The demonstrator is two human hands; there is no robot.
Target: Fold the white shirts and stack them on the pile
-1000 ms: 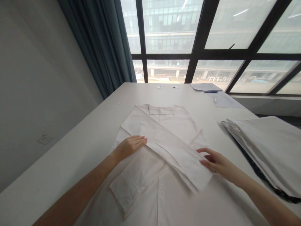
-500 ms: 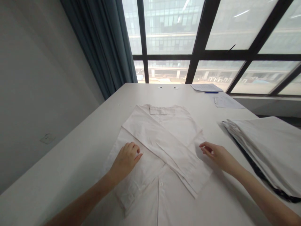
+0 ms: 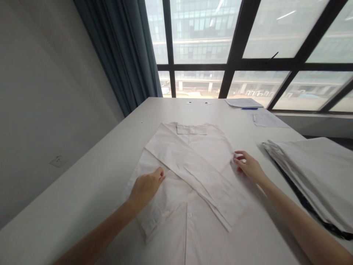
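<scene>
Shirt (image 3: 190, 173) pressed flat under both curled hands.

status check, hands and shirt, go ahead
Left hand curled on shirt, left side. Right hand pinching its right edge. Sleeve folded across front. Cloth stack lies right, apart.

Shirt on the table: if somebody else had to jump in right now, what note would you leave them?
Left hand: curled, resting on the white shirt at its left side; grip unclear.
Right hand: fingers pinching the shirt's right edge.
Shirt: lies flat on the white table, collar at the far end, one sleeve folded slantwise across the front.
Stack of folded cloth sits at the right.
Done: one sleeve folded over.
Left: the right side and the bottom part are not folded.
</scene>
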